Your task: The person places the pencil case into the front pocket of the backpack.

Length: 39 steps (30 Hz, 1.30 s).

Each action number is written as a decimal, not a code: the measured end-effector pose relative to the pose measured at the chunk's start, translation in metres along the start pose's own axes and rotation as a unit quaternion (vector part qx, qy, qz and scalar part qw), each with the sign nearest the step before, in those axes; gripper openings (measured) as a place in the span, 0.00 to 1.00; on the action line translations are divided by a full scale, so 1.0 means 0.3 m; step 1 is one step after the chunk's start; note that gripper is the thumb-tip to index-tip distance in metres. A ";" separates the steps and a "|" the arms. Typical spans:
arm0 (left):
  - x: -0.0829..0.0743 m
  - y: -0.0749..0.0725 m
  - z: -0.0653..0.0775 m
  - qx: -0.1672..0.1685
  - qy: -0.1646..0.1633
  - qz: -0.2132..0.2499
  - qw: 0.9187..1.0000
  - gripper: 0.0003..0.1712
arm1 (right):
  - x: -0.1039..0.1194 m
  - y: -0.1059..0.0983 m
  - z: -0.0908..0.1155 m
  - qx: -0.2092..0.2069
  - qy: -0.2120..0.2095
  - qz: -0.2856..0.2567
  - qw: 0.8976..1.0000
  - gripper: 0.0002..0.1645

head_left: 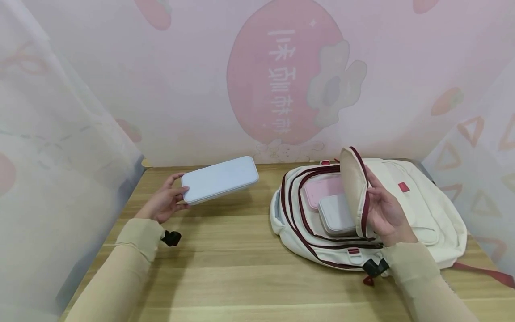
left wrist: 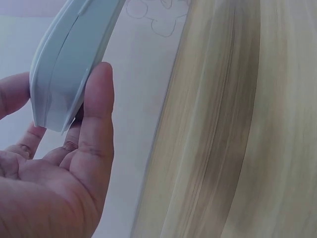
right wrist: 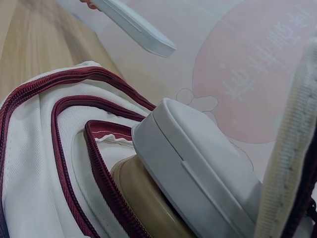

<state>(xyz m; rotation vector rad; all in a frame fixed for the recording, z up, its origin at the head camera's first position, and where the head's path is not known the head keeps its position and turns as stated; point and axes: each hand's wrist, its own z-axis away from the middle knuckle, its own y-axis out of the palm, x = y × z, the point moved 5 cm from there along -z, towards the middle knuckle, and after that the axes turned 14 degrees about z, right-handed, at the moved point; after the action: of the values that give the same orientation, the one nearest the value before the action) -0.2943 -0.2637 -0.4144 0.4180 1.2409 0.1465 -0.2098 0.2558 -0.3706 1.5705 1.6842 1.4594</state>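
Observation:
My left hand grips one end of a long, flat, pale blue case, holding it tilted above the table. In the left wrist view, thumb and fingers pinch the rounded end of this case, with its side seam showing. My right hand holds up the maroon-zipped front flap of a cream backpack lying on its back. Inside the opened pocket sit a pink case and a whitish case. A tan case shows below the whitish one in the right wrist view.
The wooden table runs up to a pink printed backdrop, with pale side panels left and right. A dark red strap trails from the backpack at the right. Red zip pulls hang at its front edge.

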 end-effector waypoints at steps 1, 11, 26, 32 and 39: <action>0.002 0.002 -0.001 0.001 0.000 0.001 1.000 0.22 | 0.000 0.000 0.000 0.001 0.000 -0.001 1.000 0.32; 0.012 0.030 -0.010 0.010 0.003 0.007 1.000 0.22 | -0.001 -0.002 0.004 -0.003 0.002 0.007 1.000 0.32; 0.016 0.096 -0.031 0.011 0.004 0.000 1.000 0.23 | -0.007 0.000 -0.002 -0.001 0.003 0.002 1.000 0.33; 0.023 0.110 -0.040 0.019 0.003 0.000 1.000 0.22 | -0.009 -0.002 -0.001 0.004 0.003 -0.002 1.000 0.34; 0.030 0.135 -0.046 0.024 0.000 0.000 1.000 0.22 | -0.010 -0.002 0.002 0.020 0.006 -0.006 1.000 0.35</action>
<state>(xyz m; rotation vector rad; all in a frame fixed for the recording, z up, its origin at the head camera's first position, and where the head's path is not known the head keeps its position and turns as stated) -0.2998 -0.2206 -0.4104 0.4603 1.2465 0.1164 -0.2086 0.2535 -0.3724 1.5726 1.7361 1.4417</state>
